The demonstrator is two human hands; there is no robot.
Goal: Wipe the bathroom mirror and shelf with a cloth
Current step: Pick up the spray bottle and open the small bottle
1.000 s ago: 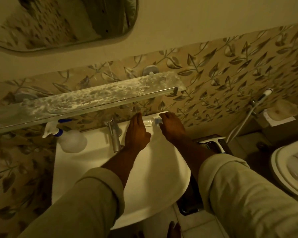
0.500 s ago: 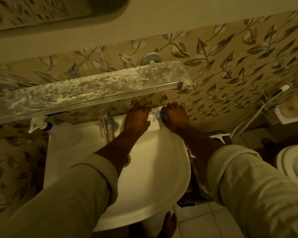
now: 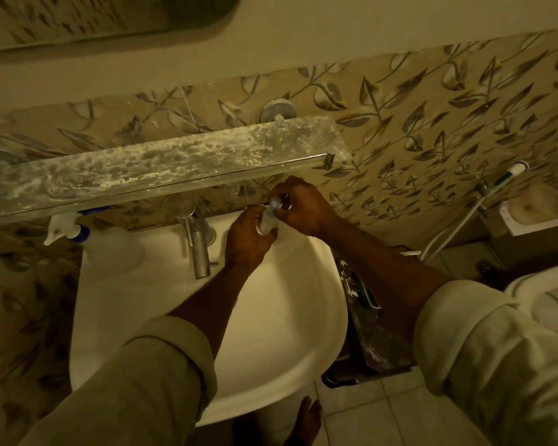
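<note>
- Hands meet above the back rim of the white basin: the left hand is curled around a small clear bottle, and the right hand pinches the bottle's bluish top between fingertips.
- Glass shelf runs across the wall just above the hands, its surface blotched with white residue; its front rail and end bracket sit close over the right hand.
- Mirror shows only as a lower edge at the top left, well apart from both hands.
- Cloth: I cannot tell where it is.
- Chrome tap stands just left of the left hand.
- White spray bottle with a blue collar rests on the basin's left corner, its trigger partly under the shelf.
- Hand shower hangs on the leaf-patterned wall to the right, near a toilet.
- Rolled pale sleeves fill the lower corners.
</note>
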